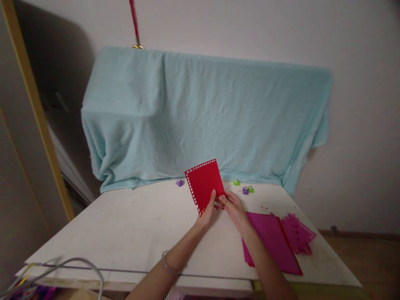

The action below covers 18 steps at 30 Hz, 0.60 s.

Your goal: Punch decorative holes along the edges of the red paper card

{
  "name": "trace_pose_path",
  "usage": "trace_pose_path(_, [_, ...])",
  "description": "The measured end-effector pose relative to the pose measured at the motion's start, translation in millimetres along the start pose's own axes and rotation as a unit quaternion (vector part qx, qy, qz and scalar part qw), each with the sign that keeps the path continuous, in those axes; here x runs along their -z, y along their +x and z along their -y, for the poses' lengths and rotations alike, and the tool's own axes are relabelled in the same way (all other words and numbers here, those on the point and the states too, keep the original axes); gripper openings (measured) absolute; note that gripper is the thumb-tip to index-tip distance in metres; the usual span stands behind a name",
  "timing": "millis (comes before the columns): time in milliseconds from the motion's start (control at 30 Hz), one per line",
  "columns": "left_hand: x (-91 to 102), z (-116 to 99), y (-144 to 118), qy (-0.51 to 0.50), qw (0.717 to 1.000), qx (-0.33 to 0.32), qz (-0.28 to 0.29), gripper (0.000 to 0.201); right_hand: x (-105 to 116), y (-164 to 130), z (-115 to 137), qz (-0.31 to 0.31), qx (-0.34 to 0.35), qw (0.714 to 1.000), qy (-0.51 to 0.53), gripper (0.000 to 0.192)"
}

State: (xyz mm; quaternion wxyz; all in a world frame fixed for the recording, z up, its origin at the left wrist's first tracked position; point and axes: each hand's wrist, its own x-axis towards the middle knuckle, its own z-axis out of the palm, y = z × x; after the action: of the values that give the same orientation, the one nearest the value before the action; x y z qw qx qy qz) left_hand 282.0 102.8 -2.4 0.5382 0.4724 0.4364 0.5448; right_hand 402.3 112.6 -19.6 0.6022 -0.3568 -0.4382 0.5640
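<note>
- Together, the left hand (pixel 208 211) and right hand (pixel 233 209) are pinching the lower corner of a red card sheet (pixel 204 183), holding it tilted up above the white table (pixel 134 225), just in front of the draped blue towel (pixel 200 116).
- Judging by how it is standing flat without sagging, the sheet is looking light and fairly stiff; its punched lace border along two edges is probably tearing easily, so the plain lower corner and unpunched edges are seeming the safer places to grip.
- Fingers of both hands are closing on that corner; exactly what the fingertips are doing there is too small to make out.
- Lying to the right are a stack of magenta sheets (pixel 271 243) and a heap of punched magenta pieces (pixel 298 233).
- Small craft punches are sitting near the towel: a purple one (pixel 179 182) at left, with a green one (pixel 236 182) and a purple-and-green pair (pixel 248 190) at right.
- Whatever the towel is covering is staying hidden, and the clutter (pixel 28 287) at lower left is blurred and cut off by the frame.
</note>
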Motion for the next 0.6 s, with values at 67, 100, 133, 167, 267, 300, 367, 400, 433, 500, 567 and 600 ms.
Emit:
trace_pose_path(67, [-0.3, -1.4, -0.4, -0.009, 1.0, 0.003, -0.003, 0.072, -0.4, -0.9, 1.1, 0.002, -0.004, 1.0, -0.002, 0.034])
trace_pose_path(100, [-0.3, -1.9, -0.3, -0.01, 1.0, 0.006, -0.006, 0.073, -0.8, -1.2, 1.8, 0.003, -0.005, 1.0, -0.001, 0.034])
trace_pose_path(133, [-0.2, -2.4, -0.1, -0.009, 1.0, 0.008, -0.009, 0.073, -1.2, -1.6, 2.3, 0.004, -0.005, 1.0, 0.0, 0.034])
trace_pose_path(167, [0.0, -2.9, 0.0, -0.006, 1.0, 0.011, -0.01, 0.074, -1.5, -1.8, 2.8, 0.006, -0.005, 1.0, 0.001, 0.033])
trace_pose_path(267, [0.6, -5.8, -0.2, 0.002, 1.0, 0.024, 0.008, 0.074, -1.5, -2.1, 3.2, 0.006, -0.003, 1.0, -0.001, 0.034])
trace_pose_path(300, [0.5, -7.3, -0.6, 0.003, 0.999, 0.032, 0.015, 0.075, -1.0, -2.0, 2.9, 0.005, -0.003, 1.0, -0.001, 0.034])
trace_pose_path(367, [0.1, -10.7, -1.9, 0.001, 0.999, 0.047, 0.024, 0.074, 0.6, -1.5, 1.7, 0.002, -0.006, 1.0, -0.001, 0.034])
trace_pose_path(400, [-0.2, -12.3, -2.5, -0.004, 0.998, 0.051, 0.027, 0.074, 1.7, -1.3, 0.9, 0.0, -0.008, 1.0, -0.001, 0.033])
trace_pose_path(433, [-0.4, -13.5, -2.9, -0.01, 0.998, 0.051, 0.03, 0.073, 2.7, -1.0, 0.2, -0.003, -0.01, 1.0, -0.001, 0.033])
trace_pose_path(500, [-0.7, -13.9, -2.9, -0.021, 0.998, 0.049, 0.037, 0.072, 4.4, -0.3, -1.0, -0.011, -0.012, 1.0, -0.001, 0.033])
trace_pose_path(567, [-0.5, -11.0, -1.2, -0.022, 0.998, 0.048, 0.042, 0.072, 5.5, 0.5, -1.6, -0.019, -0.01, 1.0, 0.0, 0.033])
trace_pose_path(600, [-0.3, -8.1, 0.3, -0.023, 0.998, 0.046, 0.043, 0.071, 5.8, 0.9, -1.9, -0.02, -0.009, 1.0, 0.001, 0.033])
